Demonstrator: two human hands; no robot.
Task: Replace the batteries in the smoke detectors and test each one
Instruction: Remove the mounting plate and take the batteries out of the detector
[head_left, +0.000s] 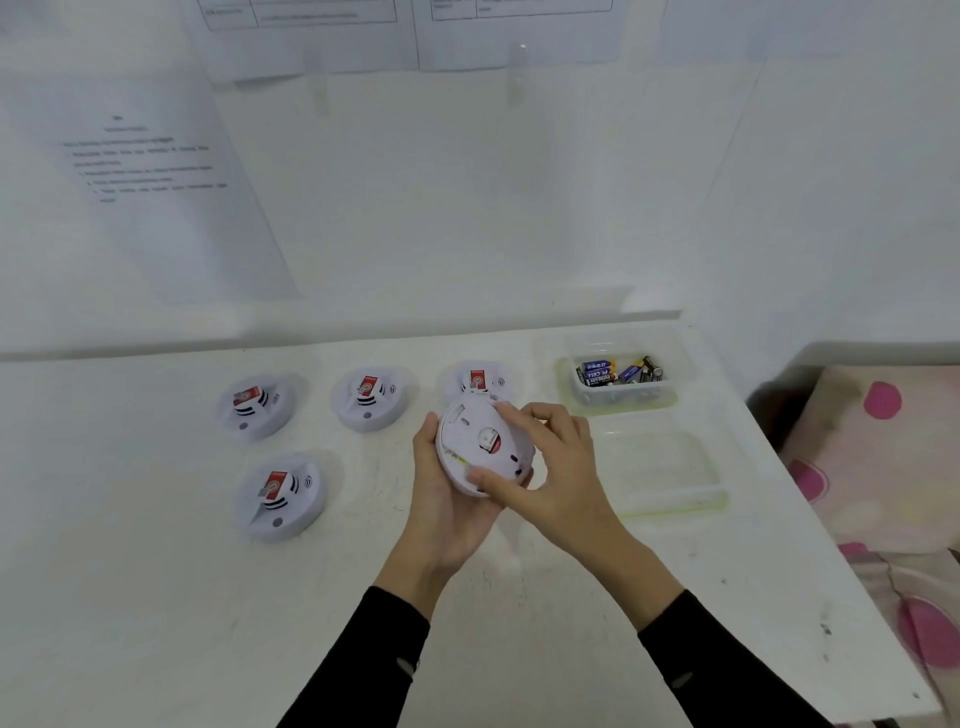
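Both hands, left hand (447, 499) and right hand (558, 467), grip the smoke detector (480, 447).

The scene was lit brightly and evenly by diffuse light — the white table (156, 597) and wall (467, 208) were nearly washed out. Only faint, soft shadows were cast beneath the smoke detectors (280, 493). Straight edges were bowed by wide-angle distortion — most toward the corners. The printed sheets (150, 166) were rendered too blurred for reading, and slight softness was seen throughout.
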